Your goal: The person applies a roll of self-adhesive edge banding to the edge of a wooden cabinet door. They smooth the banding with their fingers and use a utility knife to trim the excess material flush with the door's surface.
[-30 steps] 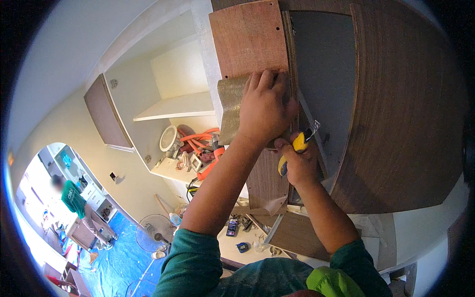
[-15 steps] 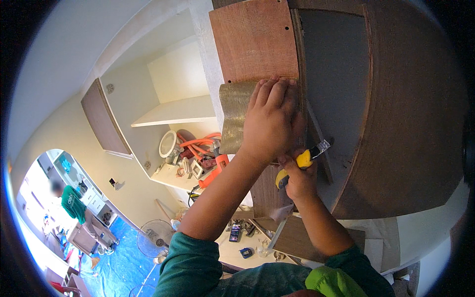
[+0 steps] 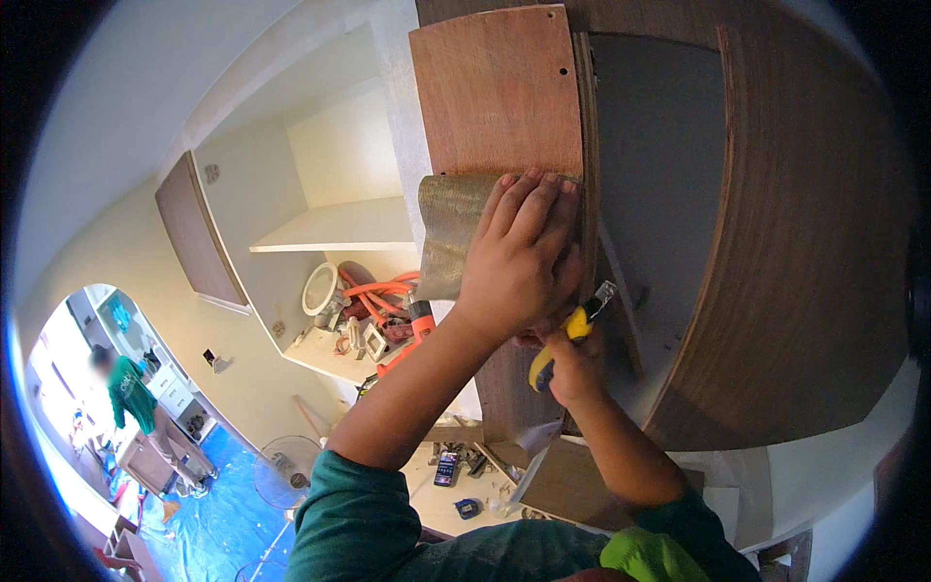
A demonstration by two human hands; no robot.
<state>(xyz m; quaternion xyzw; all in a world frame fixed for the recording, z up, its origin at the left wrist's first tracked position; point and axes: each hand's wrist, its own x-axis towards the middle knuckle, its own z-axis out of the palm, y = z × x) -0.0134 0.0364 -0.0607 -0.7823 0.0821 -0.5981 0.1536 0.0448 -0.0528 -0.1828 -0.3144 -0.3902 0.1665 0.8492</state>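
Note:
My left hand [image 3: 519,247] lies with its fingers stretched flat on a curled, brownish-grey thin sheet [image 3: 446,218]. This sheet bends over the front of a reddish-brown plywood panel [image 3: 495,92], whose upper part is bare and has small dark holes. Just below and to the right, my right hand [image 3: 579,367] is closed round a yellow and black utility knife [image 3: 579,325]. Its silvery end points up and right, in front of the cabinet opening [image 3: 659,175]. The lower edge of the sheet is hidden behind my left hand and wrist.
Brown wood-grain panelling [image 3: 805,233] stands at the right. At the left, a white shelf unit [image 3: 335,228] holds orange hose and loose fittings. Below lie a phone [image 3: 446,469] and tape measure [image 3: 467,508]. A fan [image 3: 288,472] and co-worker [image 3: 136,393] are farther left.
The view has shifted slightly, so the panel sits lower. My right hand and the utility knife have moved a little left and down, closer under my left hand, which stays on the sheet.

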